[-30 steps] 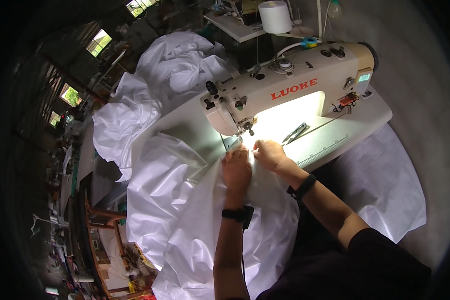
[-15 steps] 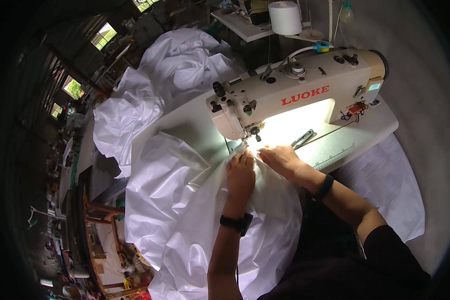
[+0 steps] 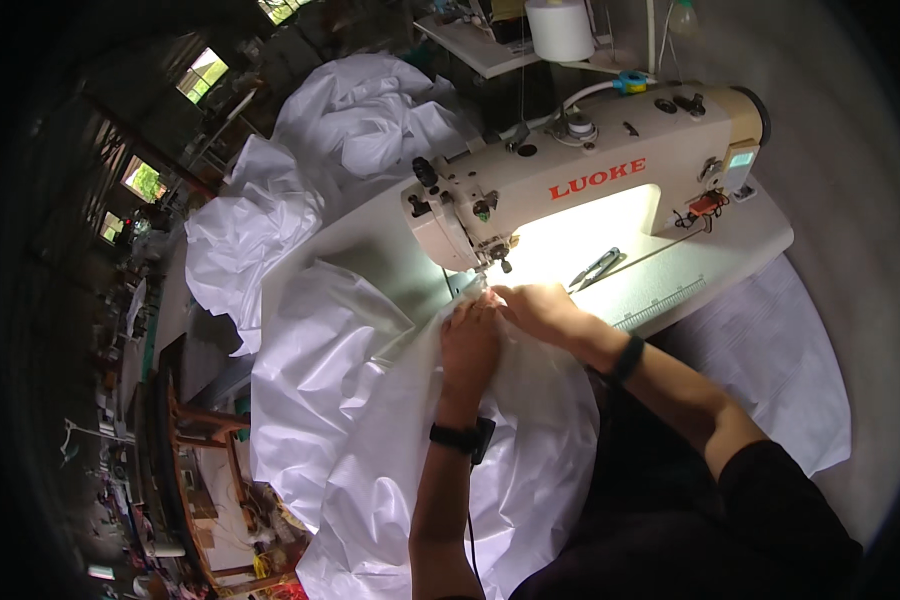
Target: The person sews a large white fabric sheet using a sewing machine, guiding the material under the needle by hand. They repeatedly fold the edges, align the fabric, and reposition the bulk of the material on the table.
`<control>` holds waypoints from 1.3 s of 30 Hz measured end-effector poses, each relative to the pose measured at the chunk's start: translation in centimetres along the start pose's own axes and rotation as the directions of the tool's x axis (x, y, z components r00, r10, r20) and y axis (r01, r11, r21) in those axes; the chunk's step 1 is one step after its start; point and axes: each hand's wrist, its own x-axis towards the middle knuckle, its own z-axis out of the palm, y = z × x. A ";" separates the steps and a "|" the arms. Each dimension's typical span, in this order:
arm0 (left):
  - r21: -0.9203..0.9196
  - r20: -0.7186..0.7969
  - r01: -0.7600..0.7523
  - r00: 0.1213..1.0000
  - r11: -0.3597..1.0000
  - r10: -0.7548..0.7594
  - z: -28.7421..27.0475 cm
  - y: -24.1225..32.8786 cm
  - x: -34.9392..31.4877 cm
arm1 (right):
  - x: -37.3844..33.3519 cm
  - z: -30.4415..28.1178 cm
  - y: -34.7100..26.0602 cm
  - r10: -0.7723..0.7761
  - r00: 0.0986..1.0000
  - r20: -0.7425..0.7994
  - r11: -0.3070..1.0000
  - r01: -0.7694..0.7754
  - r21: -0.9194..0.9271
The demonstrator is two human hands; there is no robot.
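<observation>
Over the last second the right hand (image 3: 545, 312) has closed in on the left hand (image 3: 470, 345): a narrow gap showed between their fingertips, and now the right one's fingers reach across to the left one's, touching or overlapping them, just in front of the needle area of the long-armed, cream-white sewing machine (image 3: 525, 190). The left hand has hardly moved; it lies on the glossy, thin white sheet (image 3: 370, 460) with its fingers bent and near each other, seemingly pressing down, though whether a fold is pinched in that grip I cannot tell. The right grip is bunched and turned inward, its fingertips partly lost in glare, so I cannot tell what, if anything, it pinches. The sheet runs from beneath the fingers, at the front of the pale, smooth-topped bench (image 3: 745, 235), down in loose creases toward the lower edge of the view, its drape much the same throughout. In my judgement both hands now tend one short stretch of sheet near the needle, which suggests a careful adjustment rather than a long feed. The slim grey metal thread snips (image 3: 598, 268) lie untouched on the bench near the right hand, and the crumpled white heap (image 3: 370, 120) behind the machine sits as it did
</observation>
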 end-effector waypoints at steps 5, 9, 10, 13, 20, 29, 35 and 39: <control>-0.104 0.052 -0.039 0.998 0.994 0.044 -1.2 -0.5 0.4 | -5.9 0.8 -2.1 0.062 0.993 0.097 0.974 -0.039 -0.224; -0.188 0.028 -0.071 0.997 0.980 0.078 -1.1 -1.4 0.6 | -5.3 2.8 -2.8 0.088 0.994 0.058 0.948 -0.066 -0.310; -0.214 0.020 -0.081 0.996 0.974 0.087 -1.1 -1.7 0.7 | -5.2 3.5 -2.8 0.091 0.995 0.048 0.936 -0.068 -0.346; -0.237 0.050 -0.090 0.993 0.967 0.105 -1.1 -2.8 1.7 | -4.3 4.5 -2.7 0.095 0.995 0.038 0.911 -0.071 -0.406; -0.302 0.060 -0.111 0.989 0.947 0.135 -0.9 -5.1 3.1 | -2.7 4.9 -2.8 0.052 0.999 0.003 0.872 -0.044 -0.487; -0.196 0.206 0.131 0.974 0.972 -0.089 -4.7 -1.5 0.3 | -3.4 5.4 -2.2 0.073 0.997 -0.031 0.932 -0.080 -0.354; -0.146 0.034 0.182 0.983 0.972 -0.179 -6.5 -6.6 -6.8 | -3.3 4.7 -3.2 0.046 0.999 0.019 0.837 -0.028 -0.547; -0.291 0.137 0.210 0.975 0.933 -0.177 -7.3 -11.0 -4.7 | -2.6 4.6 -3.5 0.078 0.996 0.048 0.874 -0.045 -0.484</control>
